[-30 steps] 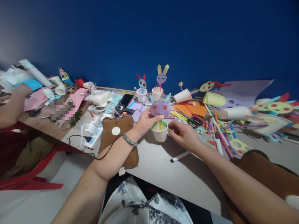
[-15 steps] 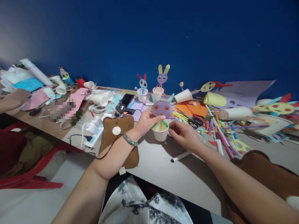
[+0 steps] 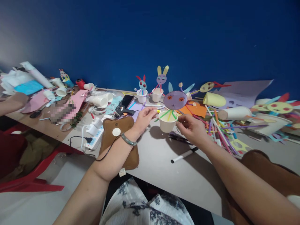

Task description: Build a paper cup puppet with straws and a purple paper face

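Note:
A white paper cup [image 3: 167, 124] is held above the grey table, with green and yellow strips rising from it to a purple round face [image 3: 175, 100] that has orange eyes and light blue ears. My right hand [image 3: 191, 128] grips the cup's right side between thumb and fingers. At the cup's left rim my left hand [image 3: 146, 118] is closed in a pinch on a thin strip with a yellow end.
A black-capped white marker [image 3: 184, 155] lies in front. Left are a brown pouch [image 3: 118, 137], a power strip [image 3: 95, 139] and a glue gun [image 3: 126, 111]. Colourful sticks [image 3: 222, 134] pile up right. Two finished-looking cup figures [image 3: 157, 93] stand behind. Another person's hand [image 3: 17, 101] is far left.
The cup and purple face have moved right and up and the face now leans right. My left hand has let go of the face and pinches a strip at the rim.

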{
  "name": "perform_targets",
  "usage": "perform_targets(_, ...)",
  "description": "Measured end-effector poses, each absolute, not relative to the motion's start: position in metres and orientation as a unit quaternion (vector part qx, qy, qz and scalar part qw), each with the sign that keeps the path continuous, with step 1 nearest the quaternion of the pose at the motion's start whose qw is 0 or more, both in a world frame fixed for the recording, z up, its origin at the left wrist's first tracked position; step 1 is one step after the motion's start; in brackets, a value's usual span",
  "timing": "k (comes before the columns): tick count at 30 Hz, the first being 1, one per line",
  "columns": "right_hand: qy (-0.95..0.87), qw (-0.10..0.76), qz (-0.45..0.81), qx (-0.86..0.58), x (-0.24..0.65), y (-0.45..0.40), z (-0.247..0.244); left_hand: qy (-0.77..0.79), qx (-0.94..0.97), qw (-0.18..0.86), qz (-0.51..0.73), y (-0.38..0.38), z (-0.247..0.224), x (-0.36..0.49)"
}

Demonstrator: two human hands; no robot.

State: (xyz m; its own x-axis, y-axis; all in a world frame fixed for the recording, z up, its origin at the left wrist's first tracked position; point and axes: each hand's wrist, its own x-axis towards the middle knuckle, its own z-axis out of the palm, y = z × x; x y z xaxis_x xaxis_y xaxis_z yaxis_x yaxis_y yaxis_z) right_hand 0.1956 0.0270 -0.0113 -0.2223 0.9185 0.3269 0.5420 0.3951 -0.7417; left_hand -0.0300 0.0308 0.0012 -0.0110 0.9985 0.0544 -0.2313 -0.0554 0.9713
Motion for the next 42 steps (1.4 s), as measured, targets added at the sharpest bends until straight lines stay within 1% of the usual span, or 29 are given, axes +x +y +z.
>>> perform_targets(5,-0.73,0.393,0.246,-0.502,0.2,0.033,-0.012,0.473,0.42,0.589,0.503,0.029,0.004,-0.024)
perform_targets(9,-0.732,0.392,0.247,-0.499,0.2,0.032,-0.009,0.46,0.424,0.621,0.472,0.027,0.003,-0.023)
perform_targets(16,-0.733,0.382,0.241,-0.509,0.202,0.033,-0.007,0.429,0.48,0.615,0.455,0.028,-0.002,-0.032)
perform_targets(20,-0.734,0.385,0.239,-0.506,0.203,0.033,-0.006,0.433,0.538,0.567,0.448,0.03,-0.005,-0.032)
perform_targets(26,-0.744,0.381,0.222,-0.502,0.203,0.034,-0.004,0.467,0.64,0.432,0.431,0.029,-0.008,-0.034)
perform_targets(29,-0.75,0.382,0.21,-0.498,0.203,0.034,-0.004,0.474,0.672,0.385,0.418,0.027,-0.006,-0.035)
perform_targets(42,-0.759,0.369,0.21,-0.494,0.205,0.034,-0.005,0.468,0.723,0.312,0.4,0.027,-0.004,-0.039)
